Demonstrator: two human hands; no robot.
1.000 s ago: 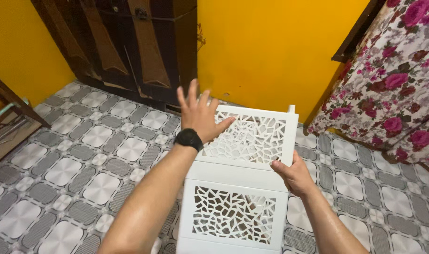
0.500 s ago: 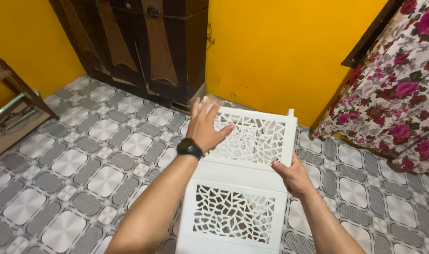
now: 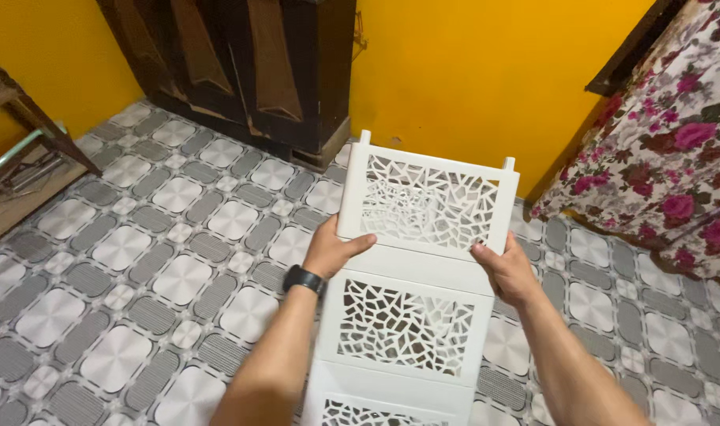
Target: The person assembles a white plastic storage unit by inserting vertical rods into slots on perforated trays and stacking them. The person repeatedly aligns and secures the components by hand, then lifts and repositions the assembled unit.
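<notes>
1. Since a second ago, left hand (image 3: pixel 333 250) has dropped from the open face of the top panel to its lower left corner; the rack now stands more upright and higher in view.
2. Floor (image 3: pixel 139 260): grey and white patterned tiles, yellow wall (image 3: pixel 454 71) behind, dark wooden cupboard (image 3: pixel 249 71) at upper left, flowered cloth (image 3: pixel 675 150) at far right.
3. White plastic rack (image 3: pixel 415 315): stacked sections with cut-out lattice faces, standing on the floor between both forearms.
4. Top section (image 3: pixel 429 201): tilted slightly back, two short pegs sticking up at its upper corners; its lower edge sits at the solid band of the section below.
5. Left hand: fingers curled round the left edge, thumb on the front; black watch (image 3: pixel 304 280) on the wrist.
6. Right hand (image 3: pixel 504 270): fingers closed on the lower right corner, thumb in front.
7. Judgement: top section is being seated onto the one beneath. Whether the joint is fully home cannot be told. Next move likely needs an even downward press on both corners, keeping the panel square.
</notes>
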